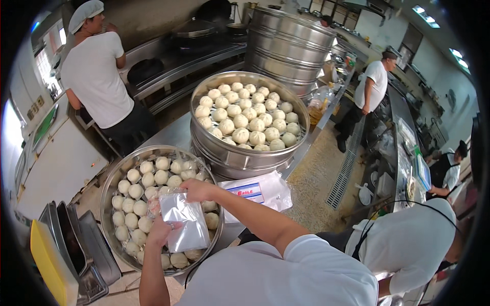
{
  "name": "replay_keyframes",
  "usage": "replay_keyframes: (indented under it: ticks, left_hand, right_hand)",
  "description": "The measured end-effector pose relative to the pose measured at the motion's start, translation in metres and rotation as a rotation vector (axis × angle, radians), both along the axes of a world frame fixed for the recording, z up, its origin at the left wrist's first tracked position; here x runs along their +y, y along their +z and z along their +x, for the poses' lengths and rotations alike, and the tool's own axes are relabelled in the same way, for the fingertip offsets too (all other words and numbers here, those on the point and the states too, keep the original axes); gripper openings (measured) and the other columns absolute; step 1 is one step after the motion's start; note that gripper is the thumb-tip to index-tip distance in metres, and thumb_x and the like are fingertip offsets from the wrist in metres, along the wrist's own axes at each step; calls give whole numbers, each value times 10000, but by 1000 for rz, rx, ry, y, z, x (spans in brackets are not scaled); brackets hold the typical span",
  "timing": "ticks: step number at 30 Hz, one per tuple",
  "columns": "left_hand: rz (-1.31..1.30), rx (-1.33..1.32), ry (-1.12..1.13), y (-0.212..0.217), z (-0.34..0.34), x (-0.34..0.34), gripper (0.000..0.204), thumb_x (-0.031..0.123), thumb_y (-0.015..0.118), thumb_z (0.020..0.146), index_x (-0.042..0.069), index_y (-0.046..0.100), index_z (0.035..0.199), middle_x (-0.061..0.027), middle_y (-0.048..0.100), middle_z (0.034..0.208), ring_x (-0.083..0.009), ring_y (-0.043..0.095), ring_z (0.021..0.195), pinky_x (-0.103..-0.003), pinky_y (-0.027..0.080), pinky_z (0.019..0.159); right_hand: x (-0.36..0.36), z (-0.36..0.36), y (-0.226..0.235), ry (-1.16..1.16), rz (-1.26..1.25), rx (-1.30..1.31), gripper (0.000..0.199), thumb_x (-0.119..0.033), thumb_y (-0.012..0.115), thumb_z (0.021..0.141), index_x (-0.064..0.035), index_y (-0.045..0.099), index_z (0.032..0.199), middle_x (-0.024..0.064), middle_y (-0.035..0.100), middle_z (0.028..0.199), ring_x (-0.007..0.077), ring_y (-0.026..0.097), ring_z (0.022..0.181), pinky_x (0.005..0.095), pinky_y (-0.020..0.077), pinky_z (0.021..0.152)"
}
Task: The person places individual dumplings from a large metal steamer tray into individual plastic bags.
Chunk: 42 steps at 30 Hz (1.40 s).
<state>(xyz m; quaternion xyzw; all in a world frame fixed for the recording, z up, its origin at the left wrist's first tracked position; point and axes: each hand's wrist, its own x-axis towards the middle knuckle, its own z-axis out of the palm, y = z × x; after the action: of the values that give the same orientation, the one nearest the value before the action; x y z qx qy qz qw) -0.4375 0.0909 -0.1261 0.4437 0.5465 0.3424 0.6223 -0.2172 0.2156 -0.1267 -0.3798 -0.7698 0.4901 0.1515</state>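
My left hand (159,232) and my right hand (196,190) hold a flat stack of clear plastic bags (188,227) over a round metal steamer tray (105,209) of white pleated buns (135,191). The left hand grips the stack's left edge, with its thumb across the front. At the upper edge, the right hand's fingers are closed on the plastic. Some clear film spreads over the buns just beyond the right hand. A white plastic package (278,189) with a blue and red label lies beside my right forearm.
A second steamer tray (245,157) full of buns stands on the metal counter, with tall stacked steamers (286,46) behind. Metal pans (84,245) and a yellow board (48,260) lean at lower left. Several people in white shirts stand around, one close at my right.
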Motion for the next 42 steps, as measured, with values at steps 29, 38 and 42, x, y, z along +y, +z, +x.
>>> replay_keyframes:
  ticks: [29, 38, 42]
  left_hand:
    - [-174, 50, 557, -10, 12, -77, 243, 18, 675, 910, -44, 703, 1144, -81, 733, 1031, -187, 686, 894, -338, 542, 799]
    - [231, 773, 685, 24, 64, -74, 303, 77, 678, 817, -19, 625, 1100, -224, 712, 922, -435, 685, 897, -480, 539, 781]
    - [223, 1094, 430, 22, 83, -66, 407, 27, 623, 781, -125, 538, 1150, -318, 615, 1090, -487, 653, 900, -526, 549, 764]
  right_hand:
    - [-56, -34, -13, -7, -409, 147, 487, -107, 697, 860, 39, 565, 1305, 196, 697, 1144, 279, 669, 1059, 379, 510, 931]
    - [-89, -35, -15, 91, -137, 200, 519, -122, 569, 953, 35, 417, 1424, 276, 671, 1145, 409, 667, 1089, 440, 502, 952]
    - [-103, -56, -5, -37, -615, 410, 622, -345, 575, 1042, 53, 363, 1471, 226, 591, 1353, 322, 574, 1245, 397, 453, 1046]
